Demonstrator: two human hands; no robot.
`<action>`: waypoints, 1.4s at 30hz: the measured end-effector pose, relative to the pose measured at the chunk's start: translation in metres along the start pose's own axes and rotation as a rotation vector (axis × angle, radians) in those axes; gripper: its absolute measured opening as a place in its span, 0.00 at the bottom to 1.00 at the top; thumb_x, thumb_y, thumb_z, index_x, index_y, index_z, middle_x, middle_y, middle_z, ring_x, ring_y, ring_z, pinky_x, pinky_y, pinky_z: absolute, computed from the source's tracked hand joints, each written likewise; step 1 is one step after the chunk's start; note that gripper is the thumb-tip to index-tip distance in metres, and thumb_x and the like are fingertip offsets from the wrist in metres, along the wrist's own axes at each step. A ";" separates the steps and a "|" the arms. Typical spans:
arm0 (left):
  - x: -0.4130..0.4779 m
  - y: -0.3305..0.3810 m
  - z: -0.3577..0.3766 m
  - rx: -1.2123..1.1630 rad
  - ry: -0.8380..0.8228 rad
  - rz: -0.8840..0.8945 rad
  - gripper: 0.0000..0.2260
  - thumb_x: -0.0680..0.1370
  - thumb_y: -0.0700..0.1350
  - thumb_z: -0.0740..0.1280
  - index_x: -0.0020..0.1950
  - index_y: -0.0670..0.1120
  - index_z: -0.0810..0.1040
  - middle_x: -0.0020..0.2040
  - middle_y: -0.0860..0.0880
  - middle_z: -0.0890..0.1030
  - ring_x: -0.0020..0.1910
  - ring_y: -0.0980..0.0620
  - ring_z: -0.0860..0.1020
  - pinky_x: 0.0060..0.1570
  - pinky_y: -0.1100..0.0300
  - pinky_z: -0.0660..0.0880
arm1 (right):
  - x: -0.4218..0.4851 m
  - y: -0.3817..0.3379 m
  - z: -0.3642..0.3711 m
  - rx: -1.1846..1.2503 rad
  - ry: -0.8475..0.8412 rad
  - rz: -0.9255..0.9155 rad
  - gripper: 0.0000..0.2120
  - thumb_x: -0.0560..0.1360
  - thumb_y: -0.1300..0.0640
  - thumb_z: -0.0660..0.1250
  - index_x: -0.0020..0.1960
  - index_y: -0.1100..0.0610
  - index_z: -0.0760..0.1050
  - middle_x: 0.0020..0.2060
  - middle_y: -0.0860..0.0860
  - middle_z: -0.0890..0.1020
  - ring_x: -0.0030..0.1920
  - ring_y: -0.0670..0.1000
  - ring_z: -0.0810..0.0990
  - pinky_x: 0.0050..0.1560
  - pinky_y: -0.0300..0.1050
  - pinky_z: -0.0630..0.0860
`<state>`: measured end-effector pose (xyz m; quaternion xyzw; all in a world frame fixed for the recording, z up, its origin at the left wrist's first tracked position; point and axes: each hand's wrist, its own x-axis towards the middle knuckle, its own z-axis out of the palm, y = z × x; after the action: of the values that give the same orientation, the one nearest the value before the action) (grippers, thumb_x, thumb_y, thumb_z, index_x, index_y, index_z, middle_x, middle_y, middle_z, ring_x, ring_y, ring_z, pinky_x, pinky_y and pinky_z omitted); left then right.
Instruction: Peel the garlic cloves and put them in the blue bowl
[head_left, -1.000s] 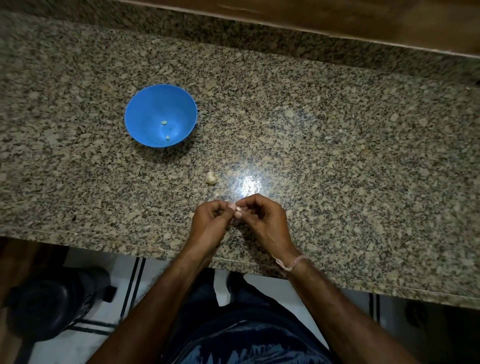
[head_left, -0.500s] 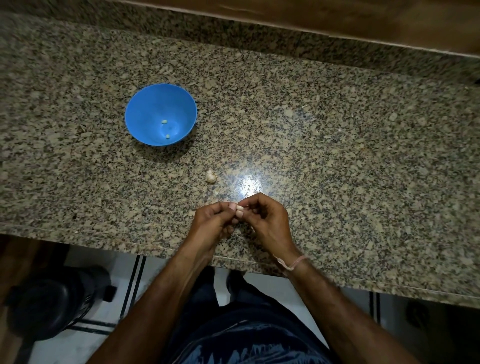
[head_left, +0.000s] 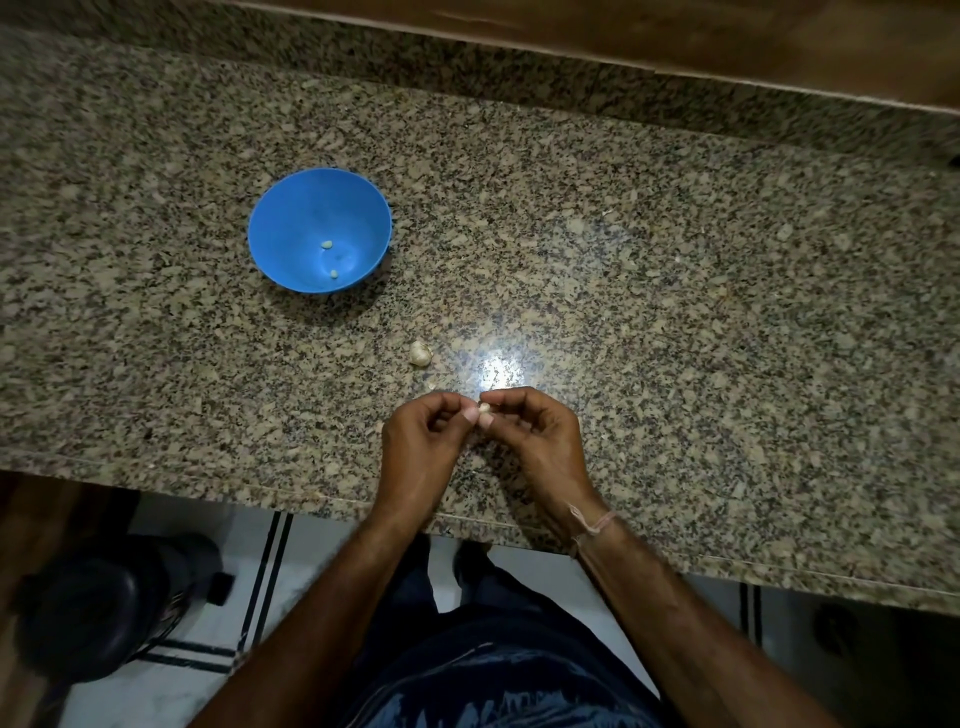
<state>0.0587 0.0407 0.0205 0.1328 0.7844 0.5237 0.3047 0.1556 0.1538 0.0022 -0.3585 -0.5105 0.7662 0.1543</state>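
Note:
A small pale garlic clove (head_left: 484, 412) is pinched between the fingertips of my left hand (head_left: 423, 449) and my right hand (head_left: 540, 441), held just above the granite counter near its front edge. The blue bowl (head_left: 291, 228) stands to the far left of my hands, with two small peeled cloves (head_left: 327, 244) lying inside it. A clump of unpeeled garlic (head_left: 421, 354) lies on the counter between the bowl and my hands. A small pale scrap (head_left: 432, 385) lies just beyond my left hand.
The speckled granite counter (head_left: 675, 291) runs wide to the right and ends at a wooden ledge (head_left: 675, 36) at the back. Below the front edge, a dark round object (head_left: 98, 608) stands on the tiled floor at left.
Both hands stay together on the clove, with only small finger shifts. The bowl and the loose garlic have not moved.

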 end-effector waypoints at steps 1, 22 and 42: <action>0.000 0.000 -0.001 0.035 -0.003 0.026 0.03 0.80 0.43 0.72 0.52 0.47 0.85 0.45 0.52 0.87 0.46 0.57 0.85 0.44 0.64 0.81 | 0.001 0.001 0.000 0.026 0.004 0.013 0.10 0.74 0.67 0.77 0.55 0.62 0.84 0.53 0.61 0.86 0.57 0.63 0.86 0.63 0.67 0.80; 0.012 0.010 -0.010 -0.168 -0.136 -0.169 0.04 0.79 0.41 0.74 0.51 0.43 0.88 0.45 0.46 0.88 0.49 0.45 0.87 0.53 0.53 0.84 | 0.005 -0.003 -0.003 -0.127 -0.031 -0.050 0.10 0.77 0.69 0.73 0.57 0.64 0.84 0.55 0.57 0.87 0.59 0.56 0.85 0.62 0.56 0.82; 0.016 0.008 0.001 0.134 -0.004 -0.058 0.03 0.80 0.43 0.72 0.47 0.46 0.84 0.38 0.52 0.84 0.37 0.64 0.81 0.34 0.72 0.74 | 0.009 -0.007 0.002 -0.146 -0.047 -0.026 0.09 0.78 0.69 0.71 0.58 0.65 0.83 0.52 0.58 0.88 0.54 0.55 0.87 0.56 0.46 0.83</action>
<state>0.0459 0.0537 0.0217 0.1313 0.8207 0.4607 0.3114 0.1470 0.1614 0.0055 -0.3439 -0.5733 0.7330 0.1254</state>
